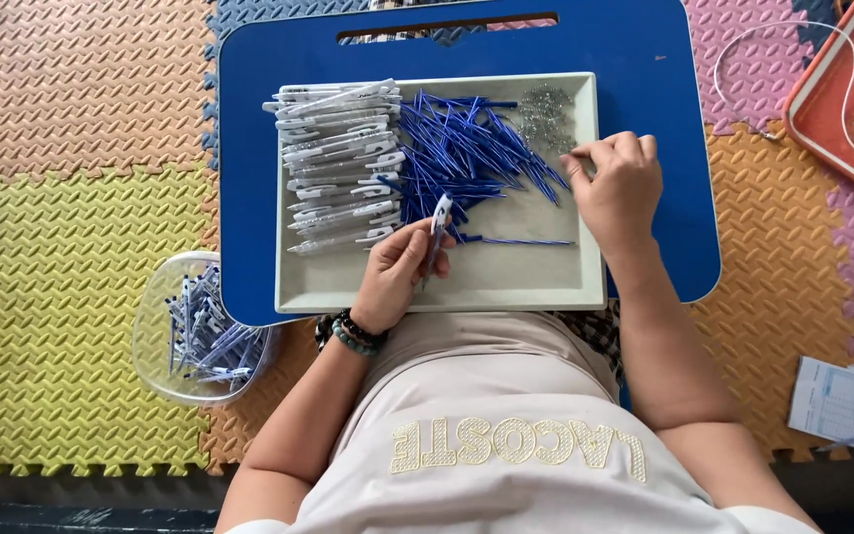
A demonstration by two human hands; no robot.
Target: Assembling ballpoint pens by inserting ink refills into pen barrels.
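A grey tray point(546, 287) lies on a blue lap board point(644, 69). It holds a stack of white pen barrels point(338, 163) at its left, a heap of blue ink refills point(467, 148) in the middle and a small pile of metal springs point(544, 111) at its top right. My left hand point(392, 277) grips a pen barrel point(438, 229) with a white clip, tip pointing away from me. My right hand point(617, 183) reaches to the lower edge of the spring pile, fingertips pinched together; whether a spring is between them I cannot tell.
A clear plastic bowl point(155, 341) with assembled blue and white pens stands on the foam floor mats at the left. An orange tray point(847, 89) with a white cord lies at the top right. Printed papers point(842, 400) rest at the lower right.
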